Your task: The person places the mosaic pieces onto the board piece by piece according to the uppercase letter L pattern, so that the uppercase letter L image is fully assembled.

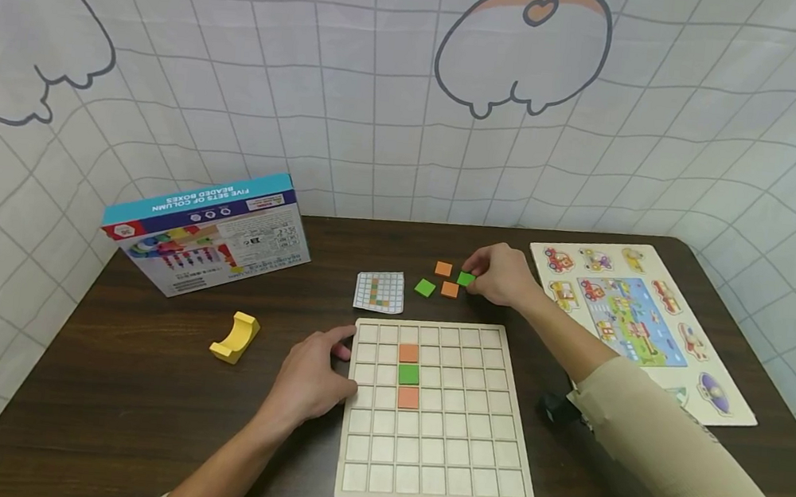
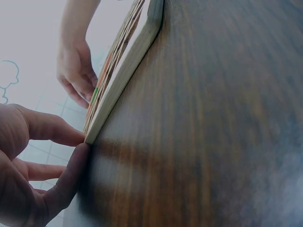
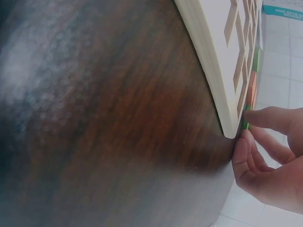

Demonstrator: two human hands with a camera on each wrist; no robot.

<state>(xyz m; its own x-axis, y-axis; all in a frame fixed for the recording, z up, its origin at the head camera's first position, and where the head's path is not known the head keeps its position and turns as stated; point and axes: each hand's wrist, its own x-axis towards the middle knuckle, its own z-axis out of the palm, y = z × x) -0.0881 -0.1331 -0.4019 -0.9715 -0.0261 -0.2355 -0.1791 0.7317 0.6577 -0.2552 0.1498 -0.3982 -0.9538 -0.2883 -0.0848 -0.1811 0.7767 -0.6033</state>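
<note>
A square wooden grid board (image 1: 450, 454) lies on the table, with orange, green and orange tiles in one column. My left hand (image 1: 311, 374) rests at its left edge, thumb and index finger spread along the rim; the left wrist view shows these fingertips touching the board's edge (image 2: 124, 73). Beyond the far right corner, my right hand (image 1: 503, 275) pinches a green tile (image 1: 466, 279) between thumb and fingers, low over the table. Beside it lie two orange tiles (image 1: 443, 269) and another green tile (image 1: 425, 288). A small pattern card (image 1: 379, 291) lies left of them.
A blue and white toy box (image 1: 208, 234) stands at the back left. Nearer lies a yellow arched block (image 1: 236, 338). A wooden picture puzzle (image 1: 632, 319) lies on the right, partly under my right forearm, with a dark object (image 1: 557, 409) beside it.
</note>
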